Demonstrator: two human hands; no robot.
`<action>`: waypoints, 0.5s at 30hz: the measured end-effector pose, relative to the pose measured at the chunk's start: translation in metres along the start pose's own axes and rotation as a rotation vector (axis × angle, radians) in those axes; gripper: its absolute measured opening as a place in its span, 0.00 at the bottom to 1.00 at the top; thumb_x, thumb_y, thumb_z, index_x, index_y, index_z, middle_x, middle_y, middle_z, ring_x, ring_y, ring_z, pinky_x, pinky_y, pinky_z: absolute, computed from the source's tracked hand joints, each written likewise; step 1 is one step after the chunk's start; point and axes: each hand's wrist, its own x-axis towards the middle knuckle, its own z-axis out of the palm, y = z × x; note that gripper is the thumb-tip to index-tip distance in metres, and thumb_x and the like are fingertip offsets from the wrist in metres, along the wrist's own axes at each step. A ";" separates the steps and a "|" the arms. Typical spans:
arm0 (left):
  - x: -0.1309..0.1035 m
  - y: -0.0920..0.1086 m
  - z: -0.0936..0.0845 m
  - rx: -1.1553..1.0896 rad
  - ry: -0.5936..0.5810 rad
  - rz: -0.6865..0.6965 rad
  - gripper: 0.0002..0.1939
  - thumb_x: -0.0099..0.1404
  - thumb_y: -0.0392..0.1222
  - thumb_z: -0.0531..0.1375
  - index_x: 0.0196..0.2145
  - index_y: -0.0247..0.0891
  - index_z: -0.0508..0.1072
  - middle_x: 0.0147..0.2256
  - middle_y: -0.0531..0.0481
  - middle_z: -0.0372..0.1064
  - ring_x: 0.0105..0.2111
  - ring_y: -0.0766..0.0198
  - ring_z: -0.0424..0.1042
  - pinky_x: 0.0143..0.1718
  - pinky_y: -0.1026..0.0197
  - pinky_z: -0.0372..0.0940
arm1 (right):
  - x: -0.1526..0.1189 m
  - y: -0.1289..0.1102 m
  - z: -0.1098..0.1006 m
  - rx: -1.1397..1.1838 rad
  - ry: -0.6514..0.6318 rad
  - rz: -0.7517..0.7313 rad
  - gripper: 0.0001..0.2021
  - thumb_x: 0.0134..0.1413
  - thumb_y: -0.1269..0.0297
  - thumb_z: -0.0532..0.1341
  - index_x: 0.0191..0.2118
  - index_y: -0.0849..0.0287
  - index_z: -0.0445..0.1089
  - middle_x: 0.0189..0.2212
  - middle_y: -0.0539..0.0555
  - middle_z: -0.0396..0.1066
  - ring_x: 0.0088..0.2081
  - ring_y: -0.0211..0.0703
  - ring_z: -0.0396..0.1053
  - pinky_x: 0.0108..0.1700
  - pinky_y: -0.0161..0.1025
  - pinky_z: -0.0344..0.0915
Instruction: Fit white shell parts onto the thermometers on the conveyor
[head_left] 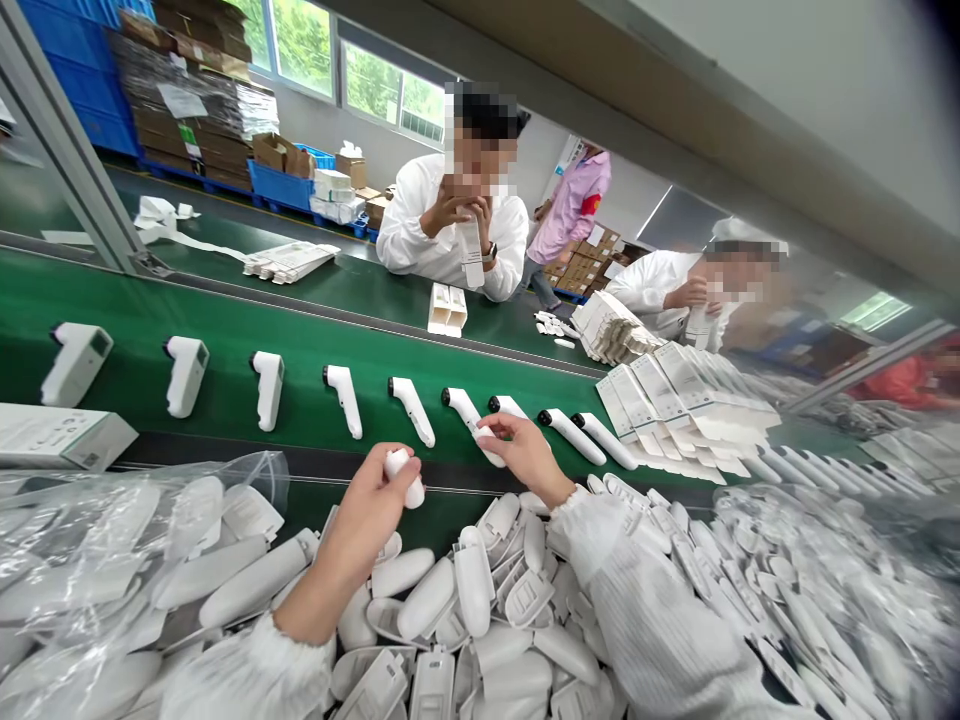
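Observation:
My left hand (369,507) is closed around a small white plastic cover (407,484), which shows between thumb and fingers just short of the belt's near edge. Over the green conveyor belt (225,322), the fingers of my right hand (526,456) pinch the handle of a white infrared thermometer (460,406) with a dark front end. More thermometers lie spaced along the belt on both sides, such as one with a small display (187,375). Below my wrists, a heap of loose white plastic covers (474,580) fills the near side, some turned inside up.
Clear plastic bags (75,540) of covers lie left and right. A white carton (64,437) sits at the left; flat boxes (660,392) are stacked at the right. Across the belt, one person (420,215) holds a white box and another (652,280) works alongside.

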 end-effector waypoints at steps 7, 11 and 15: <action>-0.001 0.012 -0.007 -0.163 -0.089 -0.110 0.18 0.53 0.53 0.63 0.37 0.40 0.72 0.36 0.50 0.71 0.42 0.56 0.73 0.45 0.55 0.68 | 0.022 0.026 0.008 -0.744 0.011 -0.140 0.25 0.61 0.67 0.59 0.63 0.62 0.61 0.49 0.63 0.72 0.51 0.53 0.68 0.51 0.44 0.63; 0.000 0.011 -0.010 -0.077 -0.145 -0.051 0.19 0.52 0.54 0.64 0.36 0.39 0.73 0.36 0.48 0.73 0.42 0.54 0.72 0.45 0.55 0.66 | 0.023 0.035 0.008 -0.835 0.016 -0.109 0.23 0.65 0.66 0.54 0.64 0.64 0.58 0.50 0.65 0.69 0.50 0.53 0.69 0.51 0.43 0.64; 0.001 0.010 -0.011 -0.029 -0.174 -0.063 0.19 0.52 0.53 0.64 0.39 0.40 0.73 0.36 0.49 0.75 0.38 0.57 0.72 0.43 0.55 0.65 | 0.025 0.042 0.002 -0.848 0.052 -0.076 0.21 0.66 0.67 0.54 0.63 0.64 0.61 0.49 0.65 0.70 0.49 0.53 0.70 0.51 0.43 0.64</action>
